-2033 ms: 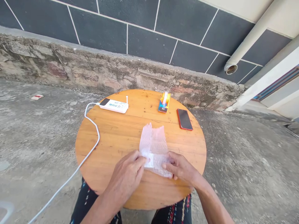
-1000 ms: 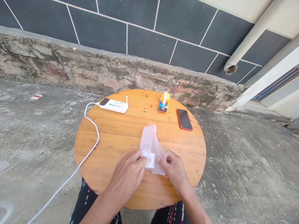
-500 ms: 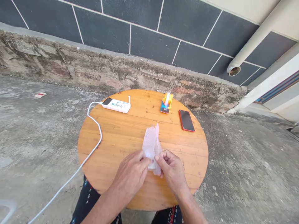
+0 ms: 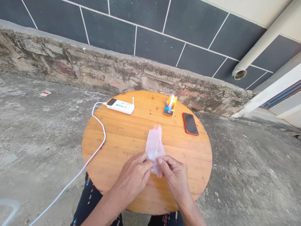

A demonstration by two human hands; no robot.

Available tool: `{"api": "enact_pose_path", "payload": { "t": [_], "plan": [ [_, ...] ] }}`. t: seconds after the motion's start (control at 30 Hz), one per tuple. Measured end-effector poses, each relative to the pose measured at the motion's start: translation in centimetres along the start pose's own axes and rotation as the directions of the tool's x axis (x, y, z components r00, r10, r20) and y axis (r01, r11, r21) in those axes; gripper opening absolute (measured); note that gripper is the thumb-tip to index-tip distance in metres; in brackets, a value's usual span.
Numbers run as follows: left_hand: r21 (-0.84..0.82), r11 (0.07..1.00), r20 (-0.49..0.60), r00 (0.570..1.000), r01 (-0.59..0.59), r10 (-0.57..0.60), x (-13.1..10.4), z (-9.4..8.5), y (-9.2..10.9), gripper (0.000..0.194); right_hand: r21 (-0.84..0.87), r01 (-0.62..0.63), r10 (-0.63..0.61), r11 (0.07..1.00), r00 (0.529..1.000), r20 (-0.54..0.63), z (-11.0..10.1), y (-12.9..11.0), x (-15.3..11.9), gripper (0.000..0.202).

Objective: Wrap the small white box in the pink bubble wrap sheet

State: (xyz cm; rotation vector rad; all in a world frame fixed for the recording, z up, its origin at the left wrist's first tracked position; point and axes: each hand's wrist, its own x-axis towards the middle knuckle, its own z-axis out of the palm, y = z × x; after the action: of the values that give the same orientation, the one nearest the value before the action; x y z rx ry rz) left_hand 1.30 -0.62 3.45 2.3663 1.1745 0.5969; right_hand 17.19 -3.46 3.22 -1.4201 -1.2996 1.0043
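A pale pink sheet of bubble wrap (image 4: 154,141) lies near the front middle of the round wooden table (image 4: 113,135), its long end pointing away from me. Something whitish shows through its near end, but I cannot make out what it is. My left hand (image 4: 138,168) pinches the wrap's left side between thumb and fingers. On the right side, my right hand (image 4: 172,169) grips the near edge with thumb and forefinger. Both hands are close together, and their fingertips hide part of the wrap.
A white power strip-like device (image 4: 120,106) with a white cable (image 4: 103,138) sits at the back left. An orange and blue tape dispenser (image 4: 170,105) stands at the back, and a red-edged phone (image 4: 190,123) lies at the right. A stone-footed wall (image 4: 105,70) runs behind the table.
The view has shifted slightly, so everything appears a little farther right. Around the wrap's near end, my right fingers have drawn in slightly; both hands keep hold of it.
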Motion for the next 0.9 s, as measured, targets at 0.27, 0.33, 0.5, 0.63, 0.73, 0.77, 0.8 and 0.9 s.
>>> {"api": "enact_pose_path", "payload": {
  "t": [0.27,0.33,0.5,0.63,0.73,0.77,0.8,0.9],
  "plan": [
    [-0.242,0.97,-0.01,1.0,0.016,-0.019,0.0,-0.1,-0.3,0.027,-0.088,0.044,-0.031,0.995,0.989,0.145,-0.6,0.1,-0.4,0.024],
    [-0.303,0.953,-0.023,0.999,0.022,-0.031,-0.2,-0.2,-0.1,0.029,-0.179,0.1,-0.067,0.979,0.981,0.183,-0.7,-0.1,-0.4,0.03],
    [-0.351,0.935,-0.073,0.994,0.048,-0.079,-0.5,-0.4,0.6,0.024,-0.325,0.23,-0.147,0.917,0.954,0.261,-0.6,-0.4,-0.3,0.05],
    [-0.324,0.939,-0.101,0.982,0.118,-0.159,0.0,0.1,0.8,0.013,-0.404,0.329,-0.219,0.853,0.93,0.295,-0.7,-0.3,-0.6,0.059],
    [-0.276,0.943,-0.105,0.969,0.188,-0.225,0.4,0.7,0.9,0.01,-0.395,0.357,-0.243,0.846,0.919,0.312,-1.0,-0.2,-0.9,0.058],
    [-0.258,0.945,-0.107,0.966,0.202,-0.236,0.5,0.8,1.0,0.011,-0.379,0.354,-0.243,0.855,0.919,0.31,-1.1,-0.1,-0.9,0.057],
    [-0.243,0.947,-0.11,0.964,0.212,-0.244,0.5,0.9,1.0,0.011,-0.356,0.341,-0.238,0.87,0.923,0.301,-1.3,-0.1,-0.9,0.055],
    [-0.225,0.948,-0.121,0.959,0.225,-0.257,0.4,1.1,1.2,0.013,-0.269,0.259,-0.204,0.928,0.955,0.215,-1.8,0.0,-0.9,0.044]
  ]
}}
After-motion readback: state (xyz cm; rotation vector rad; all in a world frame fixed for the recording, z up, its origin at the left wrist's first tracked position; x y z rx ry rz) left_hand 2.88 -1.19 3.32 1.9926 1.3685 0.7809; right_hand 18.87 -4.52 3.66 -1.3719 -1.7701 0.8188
